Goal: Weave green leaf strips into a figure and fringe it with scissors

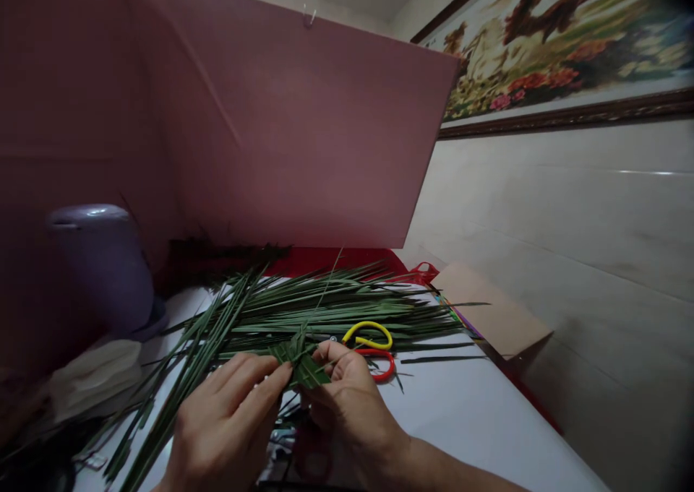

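My left hand (pixel 228 420) and my right hand (pixel 347 398) meet low in the view, both pinched on a small folded green leaf piece (pixel 303 362). Left fingertips press its left side; right thumb and forefinger grip its right side. A thin leaf strip rises from the piece toward the back. Behind it lies a spread pile of long green leaf strips (pixel 303 304) on the white table (pixel 466 412). Scissors with one yellow and one red handle loop (pixel 374 344) lie just right of my right hand.
A dark pink board (pixel 303 138) stands behind the table. A purple rounded container (pixel 103 261) sits at the left above crumpled white cloth (pixel 92 376). A brown cardboard sheet (pixel 493 308) and a red bag (pixel 347 261) lie at the back right, by a tiled wall with a framed picture (pixel 564 44).
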A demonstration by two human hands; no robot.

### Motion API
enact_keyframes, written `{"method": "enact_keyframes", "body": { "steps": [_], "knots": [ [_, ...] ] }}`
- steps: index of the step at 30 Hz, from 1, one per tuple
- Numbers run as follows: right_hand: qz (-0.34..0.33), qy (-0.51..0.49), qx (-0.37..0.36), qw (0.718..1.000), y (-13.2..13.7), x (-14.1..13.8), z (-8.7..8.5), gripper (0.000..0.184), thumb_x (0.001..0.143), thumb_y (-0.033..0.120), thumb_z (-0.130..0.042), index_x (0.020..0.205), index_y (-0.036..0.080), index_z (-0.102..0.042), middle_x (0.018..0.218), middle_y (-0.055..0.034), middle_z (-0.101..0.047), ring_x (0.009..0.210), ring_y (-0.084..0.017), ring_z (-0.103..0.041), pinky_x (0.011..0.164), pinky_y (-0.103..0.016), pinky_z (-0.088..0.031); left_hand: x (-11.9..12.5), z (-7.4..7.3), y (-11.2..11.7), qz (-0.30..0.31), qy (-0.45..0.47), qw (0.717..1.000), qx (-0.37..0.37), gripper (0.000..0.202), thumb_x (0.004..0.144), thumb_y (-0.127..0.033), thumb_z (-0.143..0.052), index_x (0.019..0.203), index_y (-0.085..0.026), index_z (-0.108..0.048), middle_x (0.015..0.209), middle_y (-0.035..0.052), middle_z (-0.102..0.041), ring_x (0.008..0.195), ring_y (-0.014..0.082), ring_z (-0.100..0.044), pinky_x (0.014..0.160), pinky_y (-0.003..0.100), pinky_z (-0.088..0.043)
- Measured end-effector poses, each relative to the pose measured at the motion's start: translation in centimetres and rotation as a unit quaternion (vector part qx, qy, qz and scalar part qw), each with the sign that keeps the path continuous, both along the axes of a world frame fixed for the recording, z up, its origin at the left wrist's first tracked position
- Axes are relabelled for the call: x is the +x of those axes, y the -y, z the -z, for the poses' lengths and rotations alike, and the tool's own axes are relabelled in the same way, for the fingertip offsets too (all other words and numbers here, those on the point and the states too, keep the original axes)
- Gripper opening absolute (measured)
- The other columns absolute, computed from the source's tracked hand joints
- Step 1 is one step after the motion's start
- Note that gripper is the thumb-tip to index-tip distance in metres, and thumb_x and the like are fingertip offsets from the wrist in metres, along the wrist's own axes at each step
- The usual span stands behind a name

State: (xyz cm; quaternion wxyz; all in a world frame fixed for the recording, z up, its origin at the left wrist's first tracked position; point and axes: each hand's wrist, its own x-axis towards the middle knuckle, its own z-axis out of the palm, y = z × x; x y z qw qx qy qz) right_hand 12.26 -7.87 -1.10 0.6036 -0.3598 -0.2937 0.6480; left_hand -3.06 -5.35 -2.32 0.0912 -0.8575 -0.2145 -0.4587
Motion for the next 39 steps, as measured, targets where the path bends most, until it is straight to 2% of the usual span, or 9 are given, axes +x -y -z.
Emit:
{"method": "enact_keyframes", "body": {
  "steps": [5,8,12,16,20,22,26,34,39],
  "knots": [
    [-0.054,-0.019,0.06,0.997,0.4,0.4,0.3,0.046,0.051,0.021,-0.083,0.083,0.019,-0.049,0.072,0.0033,-0.059,0.051,-0.006,-0.049,0.046,-0.016,-0.034,-0.4,0.0,0.4,-0.048,-0.027,0.997,0.063,0.034,0.072,0.007,-0.053,0.102,-0.007,-0.06,0.093,0.0137,-0.06,0.089,0.0225,-0.053,0.076,0.038,-0.044],
    [-0.11,-0.031,0.103,0.988,0.9,0.5,0.4,0.05,0.06,0.03,-0.079,0.1,0.018,-0.05,0.091,-0.0034,-0.062,0.065,-0.01,-0.057,0.061,-0.022,-0.043,-0.4,-0.7,0.8,-0.074,-0.041,0.989,0.119,0.026,0.075,-0.001,-0.054,0.101,-0.004,-0.061,0.093,0.0163,-0.06,0.089,0.0266,-0.054,0.075,0.042,-0.045],
    [-0.081,-0.034,0.059,0.994,1.3,0.2,0.1,0.036,0.074,0.032,-0.066,0.102,0.017,-0.05,0.093,-0.0066,-0.064,0.074,-0.015,-0.06,0.073,-0.029,-0.044,0.2,-1.3,1.3,-0.082,-0.067,0.983,0.151,0.024,0.08,-0.006,-0.048,0.1,-0.004,-0.061,0.093,0.0174,-0.061,0.088,0.029,-0.054,0.072,0.044,-0.045],
    [0.012,-0.034,0.025,0.999,0.6,0.2,-0.4,0.024,0.07,0.02,-0.063,0.092,0.017,-0.052,0.076,-0.002,-0.064,0.069,-0.014,-0.059,0.067,-0.025,-0.045,0.8,-1.1,1.3,-0.068,-0.069,0.991,0.088,0.028,0.076,-0.004,-0.052,0.102,-0.01,-0.061,0.098,0.0146,-0.062,0.091,0.0272,-0.054,0.076,0.043,-0.045],
    [0.021,0.0,0.023,1.0,-0.3,0.7,-0.4,0.018,0.067,0.021,-0.063,0.081,0.017,-0.052,0.061,0.0026,-0.057,0.052,-0.011,-0.051,0.053,-0.021,-0.041,1.1,-1.1,1.0,-0.029,0.03,0.997,-0.063,0.024,0.074,-0.007,-0.059,0.096,-0.019,-0.058,0.094,0.0084,-0.061,0.087,0.021,-0.055,0.074,0.036,-0.046],
    [0.029,0.028,0.029,0.999,-0.5,0.9,-0.3,0.017,0.067,0.021,-0.063,0.081,0.017,-0.053,0.058,0.0041,-0.053,0.048,-0.009,-0.047,0.049,-0.02,-0.039,1.2,-1.1,0.9,-0.006,0.081,0.992,-0.097,0.023,0.074,-0.008,-0.06,0.093,-0.02,-0.057,0.091,0.0064,-0.06,0.087,0.0199,-0.055,0.074,0.034,-0.046],
    [0.034,0.102,0.042,0.993,-0.2,0.8,-0.2,0.015,0.07,0.023,-0.059,0.083,0.017,-0.055,0.06,0.0034,-0.053,0.05,-0.009,-0.046,0.05,-0.02,-0.04,1.1,-1.0,0.5,-0.025,0.128,0.985,-0.115,0.027,0.074,-0.008,-0.06,0.098,-0.019,-0.056,0.087,0.0046,-0.061,0.084,0.0185,-0.054,0.073,0.034,-0.044],
    [0.012,0.217,0.111,0.97,0.3,0.8,0.4,0.011,0.076,0.026,-0.058,0.083,0.017,-0.055,0.066,0.0033,-0.052,0.054,-0.008,-0.044,0.049,-0.018,-0.038,1.2,-1.0,0.3,-0.044,0.053,0.994,-0.09,0.017,0.076,-0.007,-0.057,0.085,-0.022,-0.058,0.076,0.0007,-0.062,0.071,0.0167,-0.053,0.064,0.031,-0.04],
    [0.044,0.308,0.119,0.943,0.3,1.0,1.0,0.014,0.078,0.03,-0.057,0.075,0.017,-0.055,0.061,0.0038,-0.049,0.051,-0.008,-0.042,0.047,-0.019,-0.037,1.4,-0.9,0.4,-0.009,0.055,0.991,-0.121,0.015,0.077,-0.007,-0.055,0.084,-0.021,-0.055,0.075,0.0012,-0.06,0.07,0.0161,-0.053,0.062,0.029,-0.042]
  ]
}}
